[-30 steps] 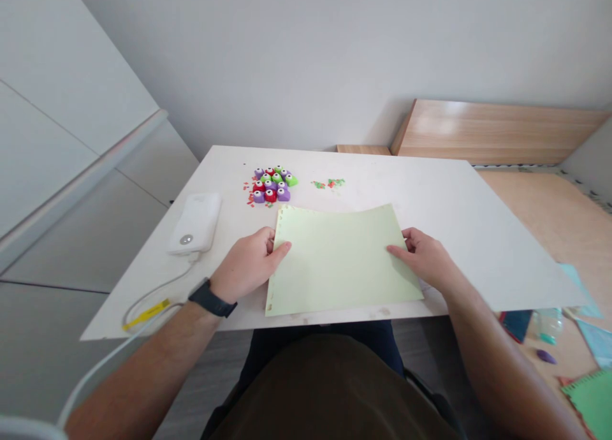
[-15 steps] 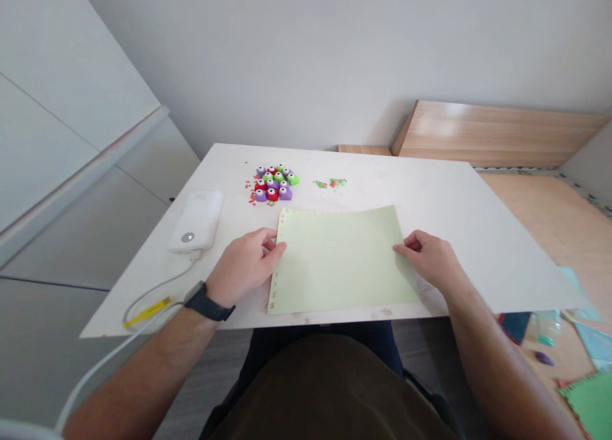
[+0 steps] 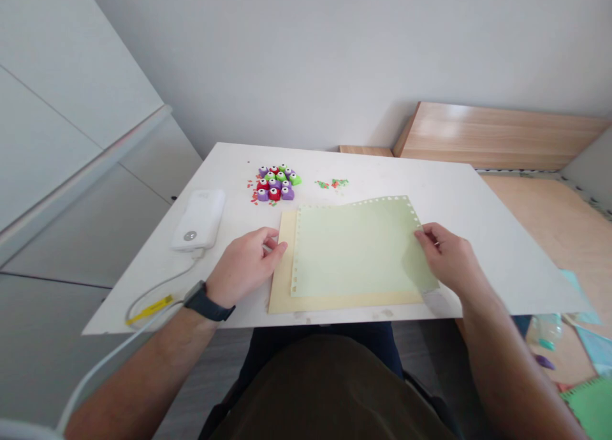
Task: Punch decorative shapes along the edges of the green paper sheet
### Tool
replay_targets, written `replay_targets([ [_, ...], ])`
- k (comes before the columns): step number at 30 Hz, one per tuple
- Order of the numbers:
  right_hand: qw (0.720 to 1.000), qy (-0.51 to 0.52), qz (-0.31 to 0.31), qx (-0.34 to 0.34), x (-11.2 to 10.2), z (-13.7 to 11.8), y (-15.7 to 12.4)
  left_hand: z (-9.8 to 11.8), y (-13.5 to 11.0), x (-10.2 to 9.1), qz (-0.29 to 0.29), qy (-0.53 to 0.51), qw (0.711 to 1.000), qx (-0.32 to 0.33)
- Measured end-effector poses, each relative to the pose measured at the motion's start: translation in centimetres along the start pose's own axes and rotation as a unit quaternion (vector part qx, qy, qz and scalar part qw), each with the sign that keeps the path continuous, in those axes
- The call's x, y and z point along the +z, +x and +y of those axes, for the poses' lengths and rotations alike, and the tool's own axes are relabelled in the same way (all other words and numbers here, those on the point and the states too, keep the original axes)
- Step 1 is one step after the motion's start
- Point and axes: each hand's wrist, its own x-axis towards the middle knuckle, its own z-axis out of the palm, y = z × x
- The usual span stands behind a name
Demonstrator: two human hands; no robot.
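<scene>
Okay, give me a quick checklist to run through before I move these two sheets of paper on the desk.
1. Pale green sheet squared on cream sheet: not ok, it sits skewed, with cream showing on the left and bottom.
2. Right hand on the green sheet's right edge: ok.
3. Left hand firmly on the cream sheet: cannot tell, it sits at that sheet's left edge.
4. Craft punches off the paper: ok, they sit beyond the top edges.
5. White power bank off the paper: ok, it lies apart to the left.
</scene>
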Motion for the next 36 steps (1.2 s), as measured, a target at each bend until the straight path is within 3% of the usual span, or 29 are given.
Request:
replay_targets([
  [5, 0.978, 0.196, -0.030, 0.063, -2.4, 1.6, 1.7, 0.0, 0.2, -0.1, 0.058, -0.023, 0.998, 0.008],
  [8, 0.959, 0.267, -0.070, 0.056, -4.2, 1.5, 3.4, 0.6, 0.4, -0.7, 0.089, -0.044, 0.995, 0.018],
  [11, 0.963, 0.240, -0.119, 0.015, -6.0, 0.4, 5.5, 1.8, 0.7, -1.4, 0.105, -0.077, 0.991, 0.038],
  [13, 0.964, 0.181, -0.193, -0.018, -6.8, -1.0, 7.0, 2.9, 1.0, -1.6, 0.100, -0.123, 0.986, 0.050],
  [15, 0.961, 0.088, -0.245, -0.098, -7.0, -2.9, 8.4, 4.1, 1.4, -1.6, 0.082, -0.179, 0.978, 0.065],
  [18, 0.941, 0.027, -0.255, -0.223, -5.7, -6.6, 9.7, 5.8, 2.5, -1.2, 0.005, -0.258, 0.964, 0.068],
  [21, 0.925, 0.038, -0.235, -0.296, -3.2, -10.2, 10.1, 7.4, 3.7, -1.1, -0.043, -0.281, 0.957, 0.061],
  [25, 0.930, 0.058, -0.197, -0.305, -0.3, -13.1, 10.3, 8.3, 5.0, -1.6, -0.016, -0.233, 0.963, 0.136],
  [28, 0.942, 0.048, -0.188, -0.275, 1.0, -12.9, 11.1, 7.4, 6.0, -1.7, 0.016, -0.183, 0.977, 0.104],
  [31, 0.955, 0.047, -0.184, -0.227, 1.9, -11.5, 12.3, 5.8, 7.0, -1.4, -0.010, -0.200, 0.975, 0.094],
  [36, 0.939, 0.113, -0.259, -0.193, 3.1, -10.1, 13.1, 4.1, 8.0, -0.3, -0.045, -0.222, 0.972, 0.066],
])
